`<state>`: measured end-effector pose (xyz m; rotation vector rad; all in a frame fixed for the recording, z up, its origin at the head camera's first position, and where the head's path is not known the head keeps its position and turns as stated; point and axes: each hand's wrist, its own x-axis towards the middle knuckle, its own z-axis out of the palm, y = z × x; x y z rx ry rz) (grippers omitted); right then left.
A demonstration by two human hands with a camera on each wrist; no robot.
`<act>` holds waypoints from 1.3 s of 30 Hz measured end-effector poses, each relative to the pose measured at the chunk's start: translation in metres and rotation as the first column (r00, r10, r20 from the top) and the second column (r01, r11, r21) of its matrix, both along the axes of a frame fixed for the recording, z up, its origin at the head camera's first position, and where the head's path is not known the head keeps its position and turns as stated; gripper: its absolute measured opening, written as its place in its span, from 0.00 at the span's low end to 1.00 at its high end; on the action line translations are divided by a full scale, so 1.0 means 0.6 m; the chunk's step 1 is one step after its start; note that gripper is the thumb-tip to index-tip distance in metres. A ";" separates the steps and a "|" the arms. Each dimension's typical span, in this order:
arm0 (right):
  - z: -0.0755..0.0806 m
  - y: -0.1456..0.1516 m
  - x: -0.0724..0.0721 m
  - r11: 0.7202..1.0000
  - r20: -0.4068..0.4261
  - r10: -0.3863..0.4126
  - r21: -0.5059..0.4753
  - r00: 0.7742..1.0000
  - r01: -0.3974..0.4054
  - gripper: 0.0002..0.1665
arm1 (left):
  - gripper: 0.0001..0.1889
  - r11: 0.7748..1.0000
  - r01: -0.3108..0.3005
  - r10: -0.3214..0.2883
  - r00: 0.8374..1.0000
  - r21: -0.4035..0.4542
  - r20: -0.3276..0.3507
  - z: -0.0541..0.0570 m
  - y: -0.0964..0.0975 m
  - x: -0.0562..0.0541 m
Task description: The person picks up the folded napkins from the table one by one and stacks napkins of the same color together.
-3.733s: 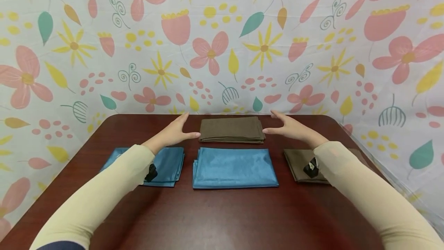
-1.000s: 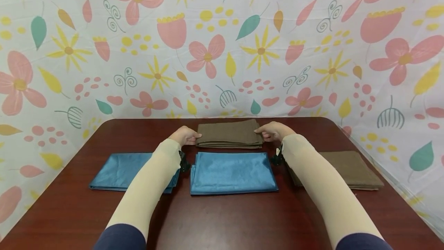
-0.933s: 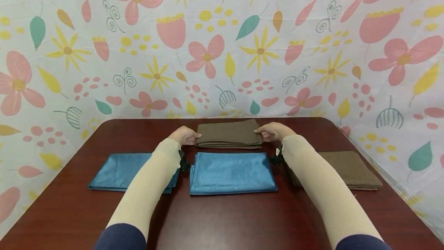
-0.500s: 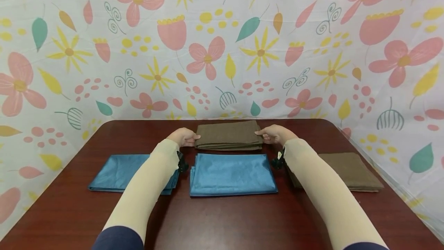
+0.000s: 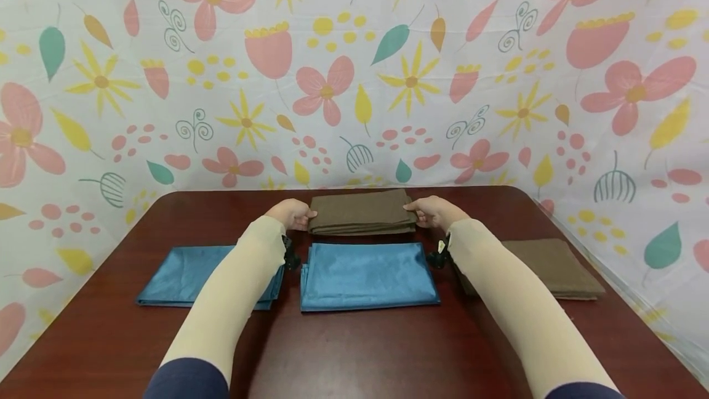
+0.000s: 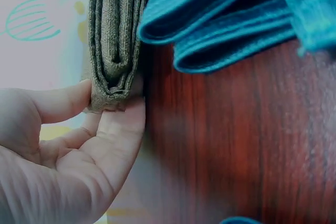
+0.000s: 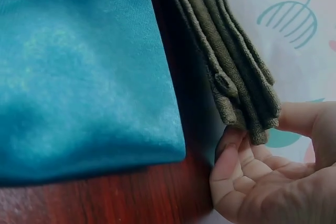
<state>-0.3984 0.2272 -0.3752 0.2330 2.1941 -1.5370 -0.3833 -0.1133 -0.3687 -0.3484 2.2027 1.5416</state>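
A folded brown cloth (image 5: pixel 361 211) lies at the back middle of the table, in several layers. At its left end my left hand (image 5: pixel 292 213) pinches it, thumb above and fingers below; the left wrist view shows the thumb (image 6: pixel 65 102) against the layered edge. My right hand (image 5: pixel 434 211) holds the right end likewise, its fingertips under the layers in the right wrist view. Just in front of the brown cloth lies a folded blue cloth (image 5: pixel 368 277) with a sheen, touched by neither hand.
A second folded blue cloth (image 5: pixel 185 273) lies at left, partly behind the left sleeve. Another folded brown cloth (image 5: pixel 554 266) lies at right, partly covered by the right sleeve. The dark red wooden table (image 5: pixel 354 350) meets a flower-printed curtain (image 5: pixel 332 79) at the back.
Several seconds ago both hands hovered with spread fingers beside the back brown cloth; now they grip its two ends. Over the last second hands and cloth have hardly moved; only the head view shifts slightly.
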 end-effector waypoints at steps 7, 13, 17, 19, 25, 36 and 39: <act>0.005 -0.007 0.003 0.999 -0.026 -0.051 0.009 0.998 0.051 0.13 | 0.31 0.997 0.063 -0.064 0.998 -0.034 -0.003 0.009 -0.007 0.004; 0.013 -0.013 0.005 0.995 -0.026 -0.083 -0.059 0.996 0.081 0.13 | 0.32 0.994 0.104 -0.107 0.993 -0.043 -0.057 0.014 -0.016 0.003; 0.017 -0.019 0.007 0.986 -0.016 -0.115 -0.121 0.993 0.113 0.24 | 0.27 0.994 0.106 -0.108 0.990 -0.029 -0.086 0.015 -0.018 0.001; 0.018 -0.022 0.007 0.984 -0.017 -0.116 -0.140 0.993 0.113 0.31 | 0.26 0.995 0.096 -0.097 0.990 -0.022 -0.101 0.015 -0.019 0.000; 0.020 -0.024 0.009 0.982 -0.020 -0.130 -0.144 0.991 0.126 0.28 | 0.28 0.998 0.057 -0.056 0.992 0.003 -0.111 0.018 -0.018 -0.004; 0.050 -0.023 0.012 0.982 -0.022 -0.070 -0.178 0.997 0.065 0.47 | 0.25 0.999 0.043 -0.045 0.988 -0.018 -0.147 0.034 -0.025 -0.004; 0.057 -0.025 0.015 0.983 -0.014 -0.056 -0.175 0.998 0.053 0.46 | 0.09 0.998 0.058 -0.062 0.984 -0.026 -0.168 0.038 -0.027 -0.003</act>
